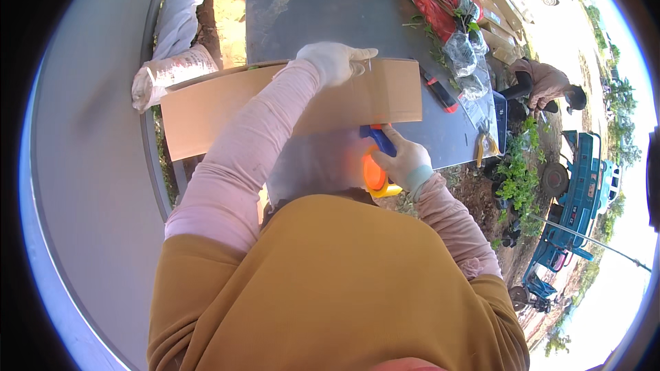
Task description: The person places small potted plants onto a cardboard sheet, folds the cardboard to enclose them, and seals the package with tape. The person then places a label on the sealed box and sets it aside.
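Note:
A long cardboard box (247, 108) lies across the dark tabletop in front of me. My left hand (335, 62), in a pale glove, rests over its far upper edge, with the index finger pointing right; whether it grips the box is not clear. My right hand (405, 159), also gloved, is closed on the blue handle of a packing tape dispenser (382, 140) at the near side of the box. An orange and yellow tape roll (375, 172) sits below the handle. A strip of clear tape seems to cross the box near its right end. Right of the box lies a red and black utility knife (440, 94).
Yellow-handled pliers (482, 148) lie at the right edge of the dark table (330, 10). Red plastic (433, 5), leafy plants and clear wrapping stand at the far right. White sacks (175, 69) are left. A person (546, 85) bends beyond the table, near a blue three-wheeler (577, 190).

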`<state>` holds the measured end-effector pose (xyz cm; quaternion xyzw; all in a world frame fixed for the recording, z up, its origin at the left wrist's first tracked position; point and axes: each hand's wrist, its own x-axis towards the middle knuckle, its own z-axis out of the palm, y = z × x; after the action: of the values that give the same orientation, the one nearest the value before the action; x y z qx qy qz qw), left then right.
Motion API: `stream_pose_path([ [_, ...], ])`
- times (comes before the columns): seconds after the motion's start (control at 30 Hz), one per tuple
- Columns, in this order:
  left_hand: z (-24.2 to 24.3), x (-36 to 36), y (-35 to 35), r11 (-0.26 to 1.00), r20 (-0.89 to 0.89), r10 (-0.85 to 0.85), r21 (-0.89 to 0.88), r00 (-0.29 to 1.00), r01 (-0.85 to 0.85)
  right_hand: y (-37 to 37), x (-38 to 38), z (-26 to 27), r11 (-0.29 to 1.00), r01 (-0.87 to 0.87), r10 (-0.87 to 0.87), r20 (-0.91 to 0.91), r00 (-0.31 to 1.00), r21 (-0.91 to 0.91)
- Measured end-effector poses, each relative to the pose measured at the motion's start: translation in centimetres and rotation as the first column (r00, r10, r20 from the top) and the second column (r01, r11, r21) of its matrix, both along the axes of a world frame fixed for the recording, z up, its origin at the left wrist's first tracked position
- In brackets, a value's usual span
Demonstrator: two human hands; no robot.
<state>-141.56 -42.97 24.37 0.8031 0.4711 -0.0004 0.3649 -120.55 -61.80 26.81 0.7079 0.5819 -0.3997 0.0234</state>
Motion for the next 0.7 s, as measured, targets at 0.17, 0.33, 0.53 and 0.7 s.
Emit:
stream_pose_path([
  [0.17, 1.1, -0.2, 0.6, 0.977, -0.009, 0.067, -0.203, 0.998, -0.068, 1.3, 6.4, -2.5, 0.950, 0.018, -0.219, -0.624, 0.750, -0.312],
  [0.33, 1.0, 0.0, -2.5, 0.993, -0.084, -0.015, 0.115, 0.996, 0.024, 0.7, 11.5, 2.4, 0.980, -0.200, 0.087, -0.876, 0.475, -0.011],
  [0.53, -2.4, 0.1, -13.7, 0.764, 0.071, -0.012, 0.644, 0.997, -0.037, 1.6, 11.6, 3.7, 0.839, 0.200, -0.537, -0.828, 0.162, -0.506],
  [0.7, -1.0, -6.8, -19.2, 0.693, 0.302, 0.009, 0.685, 0.953, -0.224, 3.7, 9.4, 1.6, 0.826, 0.233, -0.554, -0.815, 0.171, -0.513],
])
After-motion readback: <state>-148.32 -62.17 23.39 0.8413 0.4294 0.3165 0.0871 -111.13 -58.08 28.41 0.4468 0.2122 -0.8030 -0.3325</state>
